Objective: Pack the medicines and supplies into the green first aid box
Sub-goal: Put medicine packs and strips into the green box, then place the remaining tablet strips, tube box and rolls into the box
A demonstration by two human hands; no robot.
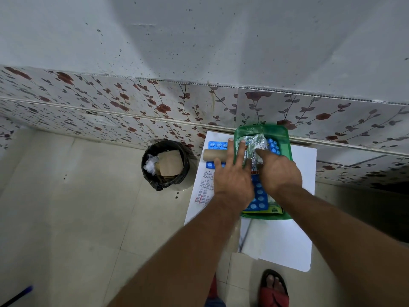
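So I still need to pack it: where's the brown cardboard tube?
The brown cardboard tube lies on the white table, just left of the green box, across a blue blister pack.

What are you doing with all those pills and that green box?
A person is packing medicines into the green first aid box on a small white table. Both hands are over the box: the right hand presses a silvery foil pack down inside, and the left hand lies spread beside it. Blue pill strips are already in the box. A cardboard roll, another blue strip and a printed leaflet wait outside.
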